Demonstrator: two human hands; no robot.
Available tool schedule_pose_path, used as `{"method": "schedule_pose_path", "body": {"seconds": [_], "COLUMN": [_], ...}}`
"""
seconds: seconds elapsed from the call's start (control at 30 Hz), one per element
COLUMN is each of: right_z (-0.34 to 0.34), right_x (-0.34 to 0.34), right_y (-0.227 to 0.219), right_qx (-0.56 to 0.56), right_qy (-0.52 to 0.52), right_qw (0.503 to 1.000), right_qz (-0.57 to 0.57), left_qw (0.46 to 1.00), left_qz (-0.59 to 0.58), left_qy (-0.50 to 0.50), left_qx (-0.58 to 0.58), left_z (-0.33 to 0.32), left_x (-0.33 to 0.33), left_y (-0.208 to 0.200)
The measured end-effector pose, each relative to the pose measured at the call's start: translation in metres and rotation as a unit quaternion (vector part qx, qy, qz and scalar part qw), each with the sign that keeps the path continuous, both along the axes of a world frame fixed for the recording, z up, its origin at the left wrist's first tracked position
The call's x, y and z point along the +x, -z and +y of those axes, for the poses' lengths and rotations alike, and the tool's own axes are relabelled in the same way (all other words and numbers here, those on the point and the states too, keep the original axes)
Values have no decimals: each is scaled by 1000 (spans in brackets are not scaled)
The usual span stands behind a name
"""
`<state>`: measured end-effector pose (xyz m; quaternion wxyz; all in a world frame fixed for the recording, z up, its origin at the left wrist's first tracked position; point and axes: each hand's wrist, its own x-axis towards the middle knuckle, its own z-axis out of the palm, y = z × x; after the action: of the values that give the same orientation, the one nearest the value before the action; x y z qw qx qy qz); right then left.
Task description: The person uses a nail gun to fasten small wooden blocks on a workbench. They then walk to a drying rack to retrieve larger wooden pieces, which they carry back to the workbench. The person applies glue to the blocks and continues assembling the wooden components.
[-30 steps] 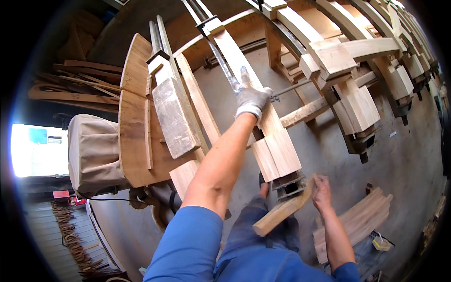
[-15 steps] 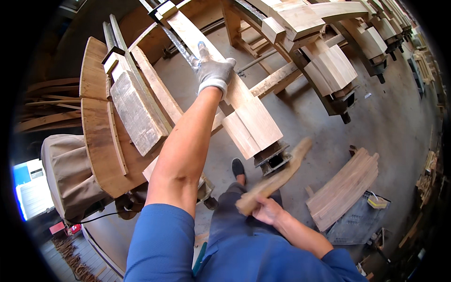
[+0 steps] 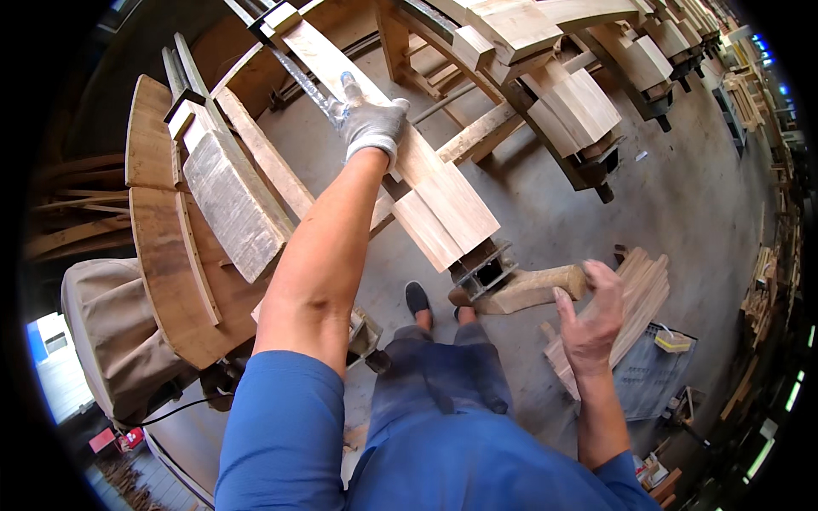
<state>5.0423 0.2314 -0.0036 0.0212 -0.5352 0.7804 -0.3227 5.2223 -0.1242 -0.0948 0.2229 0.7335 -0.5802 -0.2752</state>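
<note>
My gloved left hand [image 3: 372,126] lies on a long pale wooden board [image 3: 417,162], its thumb and fingers spread beside a metal clamp bar [image 3: 300,78]. At the near end of this board, short pale blocks [image 3: 447,215] sit above a metal clamp end [image 3: 486,266]. A curved, worn wooden bar [image 3: 532,289] lies across in front of that clamp end, and its left end seems to touch it. My bare right hand [image 3: 594,328] is at the bar's right end, thumb and fingers bent around the tip; the exact grip is partly hidden.
More clamped wooden blocks [image 3: 575,111] line the rack to the right. On the left stand a weathered block [image 3: 234,200] and curved brown panels [image 3: 170,255]. Planks [image 3: 635,289] lie by a grey crate [image 3: 652,375] at the lower right. My feet [image 3: 417,298] are on the concrete floor.
The wooden bar has swung from a steep slant to nearly level. My right hand has moved up and right, to the bar's right end. My left hand stays on the board.
</note>
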Motion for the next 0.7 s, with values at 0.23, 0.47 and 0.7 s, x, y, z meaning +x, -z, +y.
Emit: {"method": "schedule_pose_path", "body": {"seconds": [0.23,0.47,0.7], "right_z": [-25,-47,-62], "right_x": [-17,-40,-86], "right_y": [2,17,65], "right_qx": [237,254,233], "right_qy": [-261,-345,-345], "right_qw": [869,838,849], "right_qz": [348,339,325], "left_qw": [1000,999,1000], "left_qz": [4,-15,2], "left_qy": [-7,-24,-20], "left_qx": [13,-43,-11], "left_z": [-1,-5,1], "left_x": [-3,-5,-6], "left_y": [-5,11,-3]}}
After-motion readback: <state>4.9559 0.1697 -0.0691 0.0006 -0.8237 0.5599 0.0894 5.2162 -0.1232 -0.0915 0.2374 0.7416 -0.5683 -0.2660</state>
